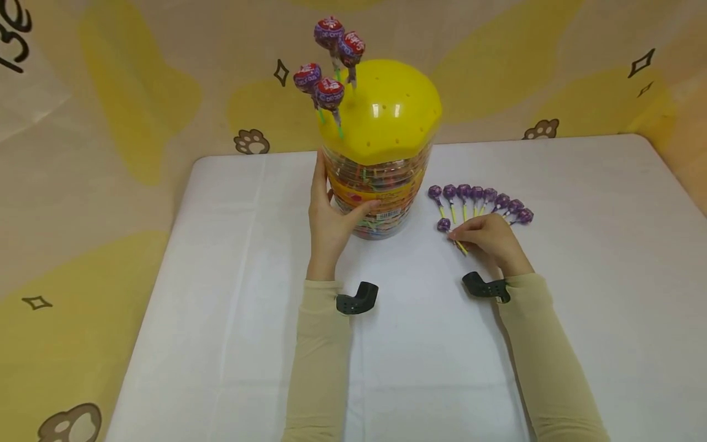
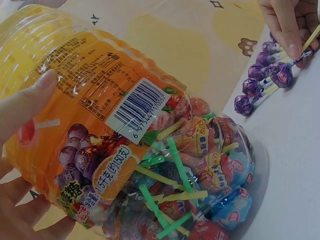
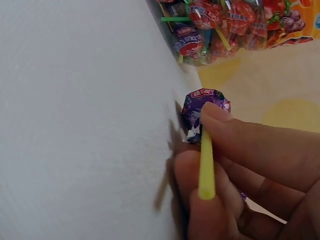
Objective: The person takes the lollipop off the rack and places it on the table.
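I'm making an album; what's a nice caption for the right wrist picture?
A right hand pinches a purple-wrapped lollipop with a yellow stick, a clear jar of candy beyond.

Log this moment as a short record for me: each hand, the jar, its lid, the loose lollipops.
left hand: grips the side of the jar
right hand: pinches one purple lollipop
jar: upright, see-through, wrapped lollipops inside
lid: yellow, domed, four lollipops standing in it
loose lollipops: fanned row on the white table, beside the jar
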### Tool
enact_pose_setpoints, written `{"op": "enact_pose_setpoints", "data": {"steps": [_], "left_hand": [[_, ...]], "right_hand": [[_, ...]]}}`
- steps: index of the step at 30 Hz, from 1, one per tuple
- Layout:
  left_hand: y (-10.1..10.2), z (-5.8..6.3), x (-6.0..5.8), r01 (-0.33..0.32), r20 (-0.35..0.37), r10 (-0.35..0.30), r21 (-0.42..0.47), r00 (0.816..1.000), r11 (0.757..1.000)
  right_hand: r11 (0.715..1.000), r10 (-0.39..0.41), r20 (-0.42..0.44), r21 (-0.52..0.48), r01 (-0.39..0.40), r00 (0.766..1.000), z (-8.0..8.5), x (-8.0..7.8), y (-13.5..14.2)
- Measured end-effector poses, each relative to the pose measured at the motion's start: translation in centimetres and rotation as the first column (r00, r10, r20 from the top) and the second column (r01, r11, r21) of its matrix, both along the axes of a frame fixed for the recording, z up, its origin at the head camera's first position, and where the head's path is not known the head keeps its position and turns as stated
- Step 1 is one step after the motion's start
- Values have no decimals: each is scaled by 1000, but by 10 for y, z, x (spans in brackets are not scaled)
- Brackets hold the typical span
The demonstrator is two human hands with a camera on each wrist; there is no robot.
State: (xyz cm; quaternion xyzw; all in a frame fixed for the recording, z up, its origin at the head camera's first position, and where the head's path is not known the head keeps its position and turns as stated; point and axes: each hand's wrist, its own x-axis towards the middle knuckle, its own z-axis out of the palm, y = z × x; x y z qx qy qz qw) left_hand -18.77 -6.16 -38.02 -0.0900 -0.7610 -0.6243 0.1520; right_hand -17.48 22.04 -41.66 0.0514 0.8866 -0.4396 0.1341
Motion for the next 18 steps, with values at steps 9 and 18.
{"op": "enact_pose_setpoints", "data": {"steps": [9,18], "left_hand": [[-1,1,0,-5,2,5,-4,1000,1000],[0,0,-1,-7,10,7,-5,1000,1000]], "right_hand": [[998,-14,-67,58,18,998,-3,-1,-5],[994,31,-75,104,-24,997,0,1,0]]}}
